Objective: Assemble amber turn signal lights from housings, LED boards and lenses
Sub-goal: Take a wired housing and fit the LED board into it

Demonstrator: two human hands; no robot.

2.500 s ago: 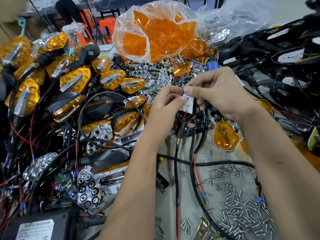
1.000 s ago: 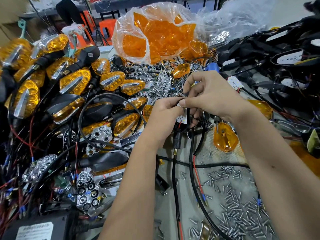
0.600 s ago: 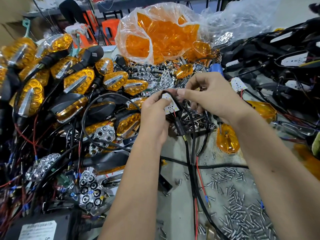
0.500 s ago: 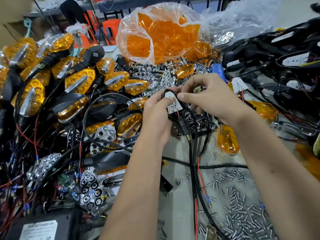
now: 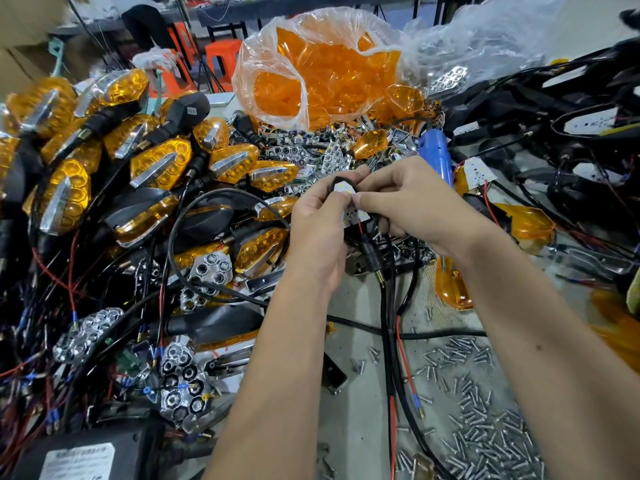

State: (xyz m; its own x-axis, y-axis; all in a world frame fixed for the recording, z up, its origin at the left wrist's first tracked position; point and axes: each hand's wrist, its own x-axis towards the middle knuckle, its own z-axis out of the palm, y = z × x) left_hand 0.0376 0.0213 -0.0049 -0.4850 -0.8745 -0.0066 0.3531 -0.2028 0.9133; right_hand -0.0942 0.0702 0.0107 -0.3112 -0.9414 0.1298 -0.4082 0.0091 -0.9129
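My left hand [image 5: 320, 233]: curled around a black housing, thumb and fingertips pinching the white LED board [image 5: 350, 206] against it.
My right hand [image 5: 412, 202]: fingers bent, thumb and forefinger pinching the board's right edge, touching my left thumb.
LED board: white, dotted with small LEDs, sitting at the mouth of the housing, held up between both hands over the middle of the bench; a red wire leaves its lower edge.
Lead [image 5: 372, 258]: black sleeved cable hanging from under my hands toward the near edge, with a red wire running alongside.
Finished turn signals [image 5: 159, 164]: heaped at left, amber lenses with chrome strips, black stems.
Bag of amber lenses [image 5: 322, 74]: clear plastic, open, at the far middle.
Loose amber lens [image 5: 450, 285]: lying just right of the lead, below my right wrist.
Chrome reflectors [image 5: 207, 271]: scattered at lower left among the wires.
Screws [image 5: 485, 427]: spread over the bench at lower right.
Blue tool [image 5: 436, 154]: beyond my right hand; what kind I cannot tell.
Spare LED board [image 5: 479, 171]: lying right of the blue tool.
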